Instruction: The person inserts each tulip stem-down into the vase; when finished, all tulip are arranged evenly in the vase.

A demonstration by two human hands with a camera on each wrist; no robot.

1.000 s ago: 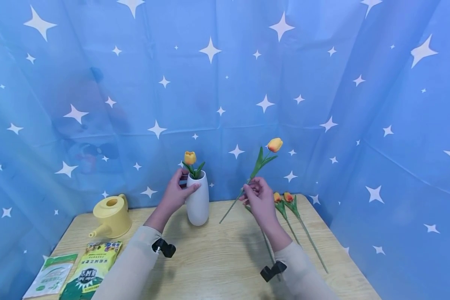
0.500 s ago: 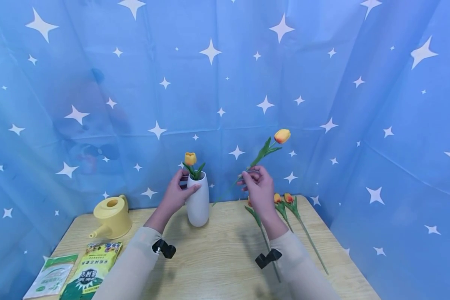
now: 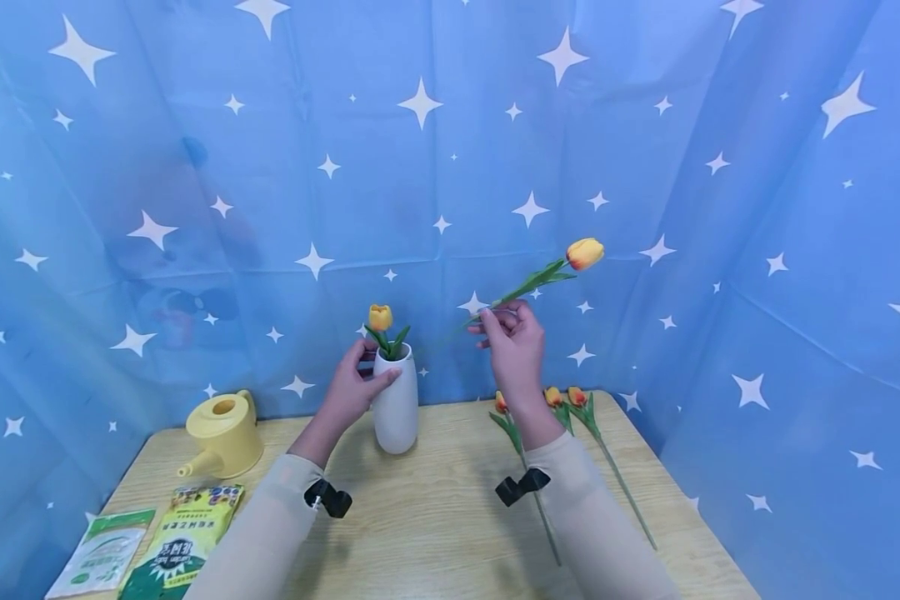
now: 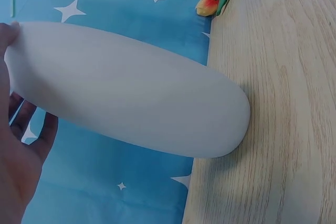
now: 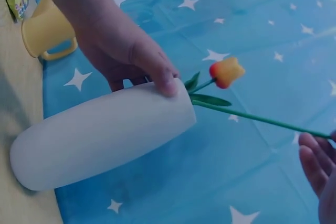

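A white vase [image 3: 396, 412] stands upright on the table, holding one orange-yellow tulip [image 3: 380, 317] with green leaves. My left hand [image 3: 347, 385] grips it near the rim, thumb on the near side. Higher and to the right, my right hand [image 3: 516, 346] pinches the stem of a second tulip [image 3: 585, 253], whose bloom points up and right. The right wrist view shows that green stem [image 5: 262, 119] running from my fingers to the vase mouth; whether its tip is inside, I cannot tell.
Several more tulips [image 3: 622, 475] lie at the table's right side, partly behind my right forearm. A yellow watering can [image 3: 228, 437] stands at the left, with a yellow-green bag [image 3: 187, 533] and a white-green packet [image 3: 105, 550] before it. A blue starred curtain [image 3: 450, 183] hangs behind.
My right hand has risen and moved slightly left. The tulip it holds has tilted closer to horizontal, its bloom going up and right. My left hand and the vase have stayed put.
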